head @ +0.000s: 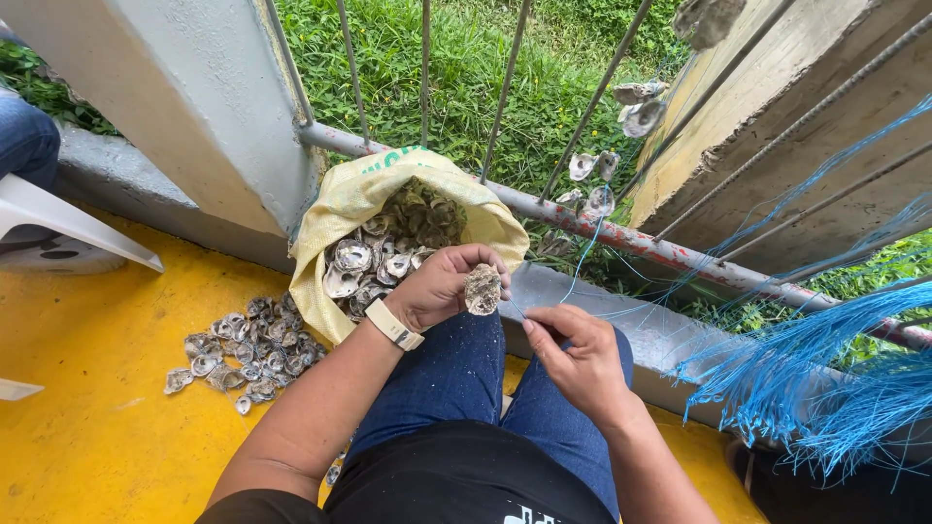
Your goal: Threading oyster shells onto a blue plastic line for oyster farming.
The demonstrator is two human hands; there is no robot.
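Denim-clad knees (456, 378) fill the bottom of the view, right under the camera, and beyond them the yellow floor (97, 388) runs out to a grey concrete kerb (621, 325) and a rusty railing (621, 238) with grass behind. Big item first: the yellow sack (340, 209) slumped against the kerb, mouth open, packed with oyster shells. Left of it, toward the floor's left edge, a loose heap of shells (243, 354) is spread flat. Over at the right edge a thick bundle of blue twine (806, 374) fans out, and a few shells on a line (602, 180) already hang along the railing bars. Now the hands: the left hand (437, 286), with a pale wristband, is clamped around one oyster shell (482, 289), held above the knees just in front of the sack, its long axis roughly upright and its rough face toward us. Just beside it, to the right and slightly lower, the right hand (573, 354) is pinched shut on a thin blue strand (582, 257) — probably, since the line is very fine where it meets the fingers. So the shell sits to the left of the pinching fingertips, the left hand owning it, the right nearly touching it.
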